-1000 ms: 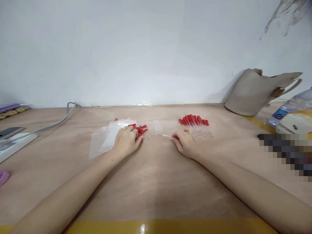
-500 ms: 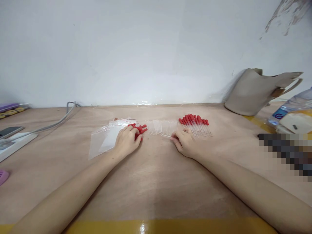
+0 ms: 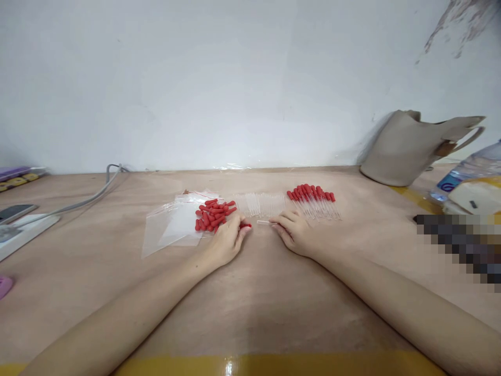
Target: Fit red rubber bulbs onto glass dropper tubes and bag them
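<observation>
One yellow band (image 3: 274,363) runs along the near edge of the bench (image 3: 250,313), which has a light brown surface. Beyond it, both bare forearms extend forward. The fingers of the left hand (image 3: 227,239) are closed on a red rubber bulb (image 3: 246,225), its end protruding toward the right. The fingers of the right hand (image 3: 294,232) pinch a slender clear tube (image 3: 264,222), its free end pointing left. Bulb and tube are near each other, apart, with a narrow gap between them.

Clear plastic bags (image 3: 156,232) lie flat left of the left hand. A pile of loose red bulbs (image 3: 207,215) overlaps their right side; whether any bulb is inside a bag cannot be determined. Between the hands, slightly farther back, lies a row of clear tubes (image 3: 254,204). To its right, red-capped tubes (image 3: 310,193) lie side by side, caps facing the wall.

A clear bottle (image 3: 479,162) with a blue label is at the right edge; its contents cannot be determined. A grey-beige bag (image 3: 397,149) stands tilted near the wall, interior hidden. The pale wall (image 3: 235,83) closes the rear, dark marks at upper right.
</observation>
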A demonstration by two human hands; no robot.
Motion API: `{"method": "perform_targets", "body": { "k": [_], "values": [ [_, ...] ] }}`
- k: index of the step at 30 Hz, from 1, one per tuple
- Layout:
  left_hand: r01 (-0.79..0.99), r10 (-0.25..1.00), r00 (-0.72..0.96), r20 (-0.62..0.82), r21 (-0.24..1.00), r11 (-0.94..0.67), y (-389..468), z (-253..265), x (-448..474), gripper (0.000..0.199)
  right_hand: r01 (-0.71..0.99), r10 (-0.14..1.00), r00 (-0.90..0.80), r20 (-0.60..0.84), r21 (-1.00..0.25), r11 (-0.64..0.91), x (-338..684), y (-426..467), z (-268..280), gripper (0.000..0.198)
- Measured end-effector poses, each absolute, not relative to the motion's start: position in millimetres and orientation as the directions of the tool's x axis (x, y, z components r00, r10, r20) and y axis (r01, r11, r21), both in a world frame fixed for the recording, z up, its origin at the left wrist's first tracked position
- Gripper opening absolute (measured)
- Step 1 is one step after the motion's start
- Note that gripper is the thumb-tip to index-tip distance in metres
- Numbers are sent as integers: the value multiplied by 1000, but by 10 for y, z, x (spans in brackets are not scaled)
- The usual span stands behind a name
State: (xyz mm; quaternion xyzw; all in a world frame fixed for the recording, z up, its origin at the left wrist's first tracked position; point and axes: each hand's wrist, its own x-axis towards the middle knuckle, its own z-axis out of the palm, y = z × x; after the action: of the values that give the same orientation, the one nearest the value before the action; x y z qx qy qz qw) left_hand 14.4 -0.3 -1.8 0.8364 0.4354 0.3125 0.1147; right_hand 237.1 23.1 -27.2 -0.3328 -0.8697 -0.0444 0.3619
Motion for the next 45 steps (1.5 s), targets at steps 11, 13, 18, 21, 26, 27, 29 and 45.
{"method": "perform_targets", "body": {
  "k": [11,13,18,21,26,27,29,45],
  "values": [
    [627,762,430,484,448,-638,18,-35,187,13,546,469,-546,694,-130,828,2330,185,-258,19],
    [620,766,425,482,462,-634,8,-25,193,13,537,461,-556,691,-125,835,2330,184,-261,19],
    [596,770,421,478,494,-633,2,-58,183,15,508,486,-564,668,-183,842,2322,179,-245,20],
    [574,752,436,495,490,-656,-3,-80,169,14,479,513,-591,623,-240,844,2333,190,-219,19],
    [585,724,531,441,427,-690,-23,-81,155,16,482,481,-660,577,-166,860,2371,199,-168,19],
    [589,716,547,434,408,-697,-26,-82,156,17,496,469,-672,573,-122,860,2373,190,-162,19],
    [604,706,564,428,369,-706,-29,-88,162,18,539,454,-685,570,-24,842,2366,164,-162,22],
    [521,820,390,420,633,-572,18,-100,171,14,524,472,-578,666,-142,840,2303,166,-250,20]
  ]
}}
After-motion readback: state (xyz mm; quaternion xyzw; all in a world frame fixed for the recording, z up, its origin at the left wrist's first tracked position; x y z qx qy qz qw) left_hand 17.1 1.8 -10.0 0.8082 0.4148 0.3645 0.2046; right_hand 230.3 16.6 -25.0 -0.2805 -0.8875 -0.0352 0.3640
